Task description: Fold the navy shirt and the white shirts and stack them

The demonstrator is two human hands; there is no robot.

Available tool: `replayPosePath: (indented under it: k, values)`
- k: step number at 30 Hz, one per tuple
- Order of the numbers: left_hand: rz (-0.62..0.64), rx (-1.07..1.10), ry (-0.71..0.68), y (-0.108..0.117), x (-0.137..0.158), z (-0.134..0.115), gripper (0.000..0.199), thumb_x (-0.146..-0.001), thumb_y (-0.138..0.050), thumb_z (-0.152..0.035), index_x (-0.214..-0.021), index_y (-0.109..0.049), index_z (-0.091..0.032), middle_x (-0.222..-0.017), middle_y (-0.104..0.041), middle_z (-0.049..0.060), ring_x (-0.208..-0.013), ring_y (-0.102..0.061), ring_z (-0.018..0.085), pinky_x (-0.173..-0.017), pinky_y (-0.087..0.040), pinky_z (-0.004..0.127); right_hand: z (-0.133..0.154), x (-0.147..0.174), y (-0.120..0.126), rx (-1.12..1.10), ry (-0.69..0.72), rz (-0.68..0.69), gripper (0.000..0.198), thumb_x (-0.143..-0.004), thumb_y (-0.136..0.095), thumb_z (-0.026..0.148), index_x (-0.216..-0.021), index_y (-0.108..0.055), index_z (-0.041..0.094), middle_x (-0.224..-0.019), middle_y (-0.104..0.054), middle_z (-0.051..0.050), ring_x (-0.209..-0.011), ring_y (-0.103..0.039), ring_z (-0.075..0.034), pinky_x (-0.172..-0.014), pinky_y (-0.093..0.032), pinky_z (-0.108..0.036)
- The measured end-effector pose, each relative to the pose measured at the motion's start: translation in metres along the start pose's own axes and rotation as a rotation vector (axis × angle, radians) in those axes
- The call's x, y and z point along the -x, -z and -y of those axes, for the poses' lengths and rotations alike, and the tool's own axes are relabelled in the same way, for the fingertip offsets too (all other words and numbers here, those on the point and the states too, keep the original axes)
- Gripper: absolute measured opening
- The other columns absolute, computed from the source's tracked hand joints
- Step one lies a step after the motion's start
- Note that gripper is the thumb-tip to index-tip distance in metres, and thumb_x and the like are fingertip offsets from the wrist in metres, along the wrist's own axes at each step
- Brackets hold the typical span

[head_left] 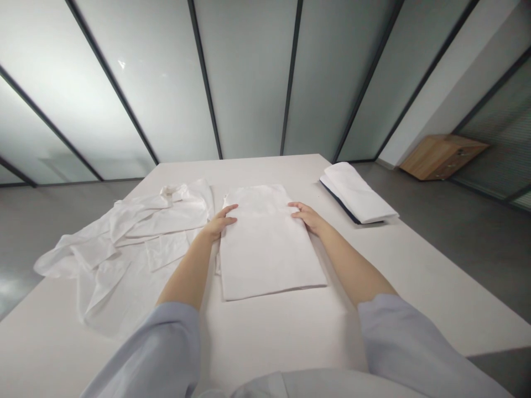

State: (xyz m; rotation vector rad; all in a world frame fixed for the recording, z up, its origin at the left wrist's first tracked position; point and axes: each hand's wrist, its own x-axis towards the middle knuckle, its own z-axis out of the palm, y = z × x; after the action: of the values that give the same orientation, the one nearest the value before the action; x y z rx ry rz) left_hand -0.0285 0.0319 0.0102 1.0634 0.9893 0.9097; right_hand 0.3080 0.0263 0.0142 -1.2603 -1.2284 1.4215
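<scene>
A neatly folded white garment (pixel 265 249) lies flat in front of me on the white table. My left hand (pixel 222 222) grips its left edge, with thumb and forefinger resting on top. Along the right edge, my right hand (pixel 306 216) holds it the same way, at about the same height. The undersides of both hands and some fingers are hidden. Left of the folded garment, a loose white garment (pixel 136 243) is spread out and crumpled, with what looks like a collar at its far end and a pocket on it.
On the table's right edge sits a stack of folded white cloth (pixel 357 190) with a dark layer beneath. The white table (pixel 269 337) reaches towards a frosted glass wall (pixel 249 77) with dark frames. A wooden cabinet (pixel 440 157) stands on the floor at far right.
</scene>
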Motion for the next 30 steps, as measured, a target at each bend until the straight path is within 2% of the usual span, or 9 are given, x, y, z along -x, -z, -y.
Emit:
replayPosePath:
  k: [5,10,15,19,22,25,27,30]
  values:
    - [0.030,-0.096,0.062,-0.002,0.003,-0.004,0.062,-0.066,-0.068,-0.019,-0.128,-0.058,-0.021,-0.078,-0.071,0.001,-0.067,-0.067,0.015,-0.064,-0.054,0.027,0.004,0.003,0.001,-0.024,-0.051,0.078,0.051,-0.058,-0.058,0.010,-0.108,-0.063,0.021,-0.079,-0.071,0.001,-0.065,-0.063,-0.016,-0.063,-0.052,-0.026]
    - [-0.034,-0.091,0.016,-0.004,0.000,-0.002,0.059,-0.066,-0.068,-0.020,-0.124,-0.059,-0.018,-0.076,-0.070,0.001,-0.063,-0.066,0.015,-0.061,-0.053,0.026,0.000,-0.001,0.003,-0.073,-0.040,0.086,0.055,-0.054,-0.056,0.010,-0.107,-0.062,0.021,-0.081,-0.072,0.000,-0.068,-0.064,-0.017,-0.062,-0.052,-0.025]
    - [0.010,-0.133,0.025,-0.003,0.002,-0.003,0.071,-0.061,-0.074,-0.020,-0.130,-0.054,-0.020,-0.081,-0.070,0.001,-0.066,-0.066,0.015,-0.064,-0.052,0.028,-0.005,-0.004,0.007,-0.036,-0.045,0.126,0.067,-0.051,-0.054,0.010,-0.117,-0.058,0.021,-0.079,-0.071,0.001,-0.064,-0.063,-0.016,-0.058,-0.049,-0.024]
    - [0.066,-0.254,0.047,0.005,0.001,-0.003,0.081,-0.059,-0.075,-0.017,-0.136,-0.049,-0.023,-0.083,-0.069,-0.001,-0.071,-0.065,0.014,-0.069,-0.050,0.027,-0.002,-0.005,0.012,0.036,-0.062,0.186,0.073,-0.050,-0.056,0.007,-0.122,-0.058,0.020,-0.087,-0.073,0.000,-0.074,-0.065,-0.017,-0.066,-0.051,-0.023]
    - [0.055,-0.403,-0.009,0.010,-0.004,-0.004,0.071,-0.059,-0.076,-0.019,-0.128,-0.057,-0.019,-0.082,-0.068,0.000,-0.072,-0.062,0.013,-0.071,-0.049,0.026,0.001,-0.008,0.018,0.152,-0.057,0.192,0.066,-0.052,-0.061,0.007,-0.117,-0.064,0.019,-0.092,-0.074,-0.001,-0.075,-0.064,-0.016,-0.067,-0.050,-0.023]
    - [-0.013,-0.570,-0.097,0.012,-0.011,-0.009,0.053,-0.058,-0.078,-0.023,-0.110,-0.068,-0.016,-0.087,-0.069,0.003,-0.078,-0.063,0.017,-0.074,-0.049,0.029,0.003,-0.015,0.024,0.301,-0.037,0.173,0.058,-0.053,-0.063,0.009,-0.111,-0.068,0.018,-0.083,-0.073,0.002,-0.065,-0.060,-0.015,-0.060,-0.047,-0.022]
    - [-0.029,-0.689,-0.140,0.012,-0.015,-0.016,0.039,-0.057,-0.078,-0.027,-0.095,-0.073,-0.017,-0.089,-0.070,0.004,-0.085,-0.064,0.022,-0.078,-0.050,0.031,0.005,-0.019,0.027,0.396,-0.010,0.170,0.050,-0.054,-0.063,0.010,-0.102,-0.072,0.018,-0.077,-0.072,0.002,-0.062,-0.058,-0.014,-0.058,-0.045,-0.023]
    - [0.008,-0.927,-0.218,0.012,-0.019,-0.032,0.024,-0.058,-0.077,-0.031,-0.079,-0.074,-0.020,-0.085,-0.071,0.005,-0.095,-0.063,0.028,-0.088,-0.048,0.035,0.014,-0.023,0.029,0.561,0.083,0.177,0.030,-0.057,-0.064,0.012,-0.084,-0.075,0.018,-0.072,-0.071,0.002,-0.066,-0.060,-0.017,-0.064,-0.046,-0.025]
